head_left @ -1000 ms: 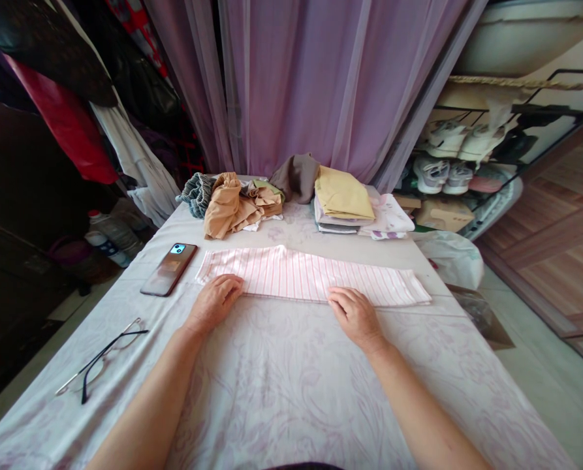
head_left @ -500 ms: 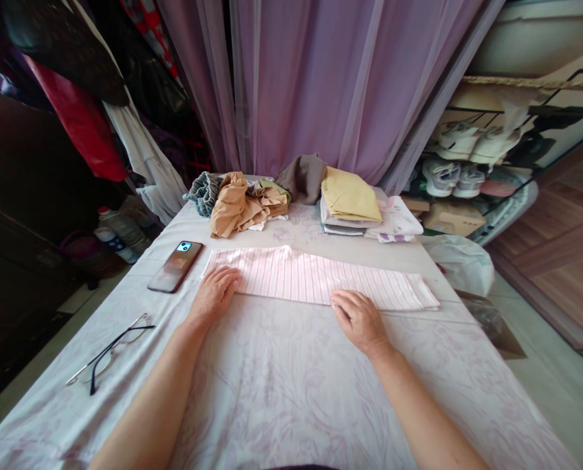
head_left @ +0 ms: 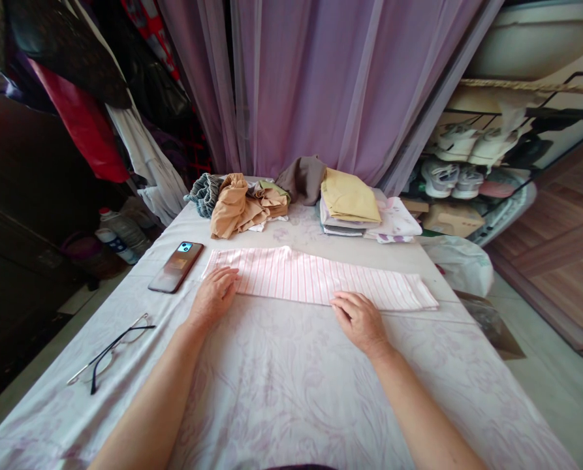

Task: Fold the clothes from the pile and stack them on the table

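Note:
A pair of pink-and-white striped trousers, folded lengthwise into a long strip, lies flat across the table. My left hand rests with its fingers stretched over the near left part of the cloth. Near the middle of the lower edge, my right hand touches the fabric with loosely curved fingertips. Neither hand grips the cloth. The narrower leg end points right; the wider end is beside my left hand.
A phone and eyeglasses lie on the left of the table. Rumpled clothes and a folded stack sit at the back. Purple curtains hang behind; a shoe rack stands right.

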Demonstrator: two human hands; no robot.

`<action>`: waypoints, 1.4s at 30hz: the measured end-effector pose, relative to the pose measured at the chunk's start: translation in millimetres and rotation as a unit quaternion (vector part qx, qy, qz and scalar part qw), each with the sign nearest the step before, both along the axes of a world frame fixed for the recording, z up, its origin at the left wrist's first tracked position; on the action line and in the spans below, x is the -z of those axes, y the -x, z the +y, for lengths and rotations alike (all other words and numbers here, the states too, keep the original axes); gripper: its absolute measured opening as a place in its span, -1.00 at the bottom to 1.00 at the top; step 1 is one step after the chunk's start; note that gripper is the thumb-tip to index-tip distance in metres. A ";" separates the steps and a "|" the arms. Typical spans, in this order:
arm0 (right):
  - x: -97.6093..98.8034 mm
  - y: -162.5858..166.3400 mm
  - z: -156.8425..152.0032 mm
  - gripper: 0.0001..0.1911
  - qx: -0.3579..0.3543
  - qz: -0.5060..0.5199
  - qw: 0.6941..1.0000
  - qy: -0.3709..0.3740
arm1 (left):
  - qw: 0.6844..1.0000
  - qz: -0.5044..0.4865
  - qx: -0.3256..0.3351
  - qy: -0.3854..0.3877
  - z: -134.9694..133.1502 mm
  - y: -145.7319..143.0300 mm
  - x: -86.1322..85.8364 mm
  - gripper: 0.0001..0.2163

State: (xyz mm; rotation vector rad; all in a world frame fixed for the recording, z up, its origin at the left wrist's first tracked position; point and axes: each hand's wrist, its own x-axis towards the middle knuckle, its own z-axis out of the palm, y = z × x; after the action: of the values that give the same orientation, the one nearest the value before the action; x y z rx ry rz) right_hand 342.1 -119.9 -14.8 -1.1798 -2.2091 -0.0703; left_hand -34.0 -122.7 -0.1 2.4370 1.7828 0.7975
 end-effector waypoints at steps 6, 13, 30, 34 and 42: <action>8.0 -23.0 13.8 -0.71 0.086 0.003 0.996 -0.008 | 0.996 0.052 0.029 0.071 -0.1 -21.6 8.1 -0.60; 2.8 -86.6 31.6 -0.66 0.185 0.004 0.983 0.008 | 0.996 0.055 0.023 0.061 8.4 -21.2 5.2 -0.59; 18.3 -143.0 33.5 -0.65 0.428 0.041 0.903 -0.016 | 0.986 0.141 -0.057 0.070 28.1 -49.1 11.0 -0.51; 10.6 -155.5 23.2 -0.67 0.517 0.044 0.853 0.059 | 0.978 0.170 -0.074 0.093 24.6 -53.7 2.9 -0.49; 3.7 -153.0 19.5 -0.66 0.529 0.052 0.841 0.106 | 0.976 0.183 -0.075 0.088 22.5 -55.9 -0.2 -0.50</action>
State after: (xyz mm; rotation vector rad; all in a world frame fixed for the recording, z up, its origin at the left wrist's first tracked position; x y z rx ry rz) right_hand 495.1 -100.4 -18.5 -2.3295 -1.2396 -0.2060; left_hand 21.8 -100.2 0.0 2.4767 2.0709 0.1837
